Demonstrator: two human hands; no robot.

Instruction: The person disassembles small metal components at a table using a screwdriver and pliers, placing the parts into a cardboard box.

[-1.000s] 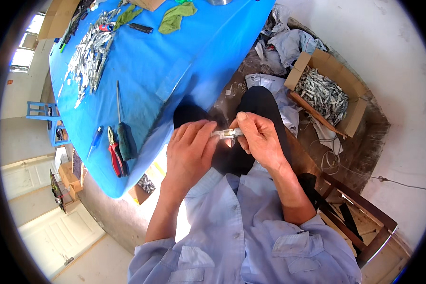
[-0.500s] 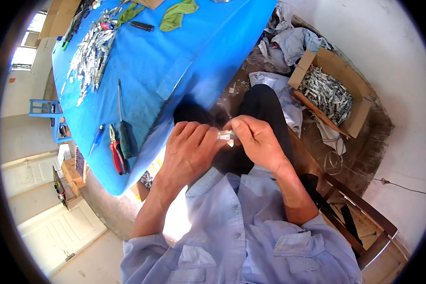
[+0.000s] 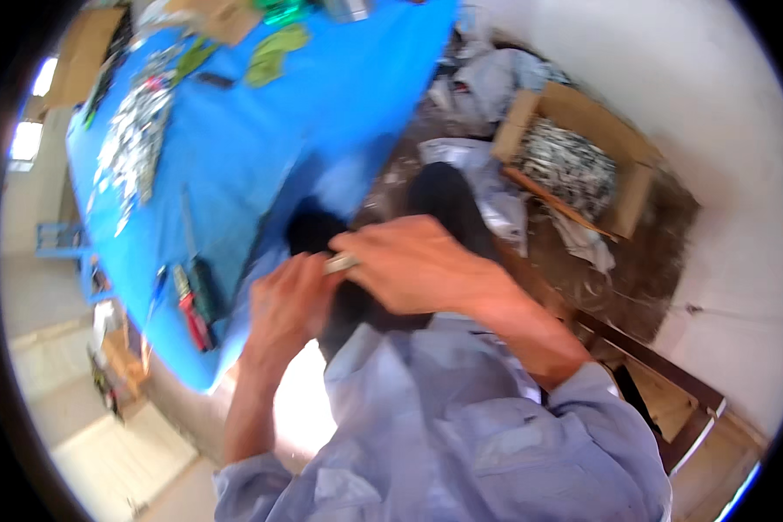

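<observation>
Both hands shifted left in frame since the earlier shot; view is motion-blurred. Right hand (image 3: 413, 265) pinches a small silvery metal part (image 3: 342, 261) at frame centre, grip closed on it. Left hand (image 3: 287, 304) sits just beside it, fingers curled; can't tell if it grips. Blue desk (image 3: 261, 148) upper left, cardboard box (image 3: 583, 122) upper right.

Bright daylight enters from windows (image 3: 28, 113) at nine to ten o'clock, overexposed. Motion blur smears the whole frame, worst on both hands at centre. Fisheye bending curves edges near the black rim; a glare patch sits at six o'clock.
</observation>
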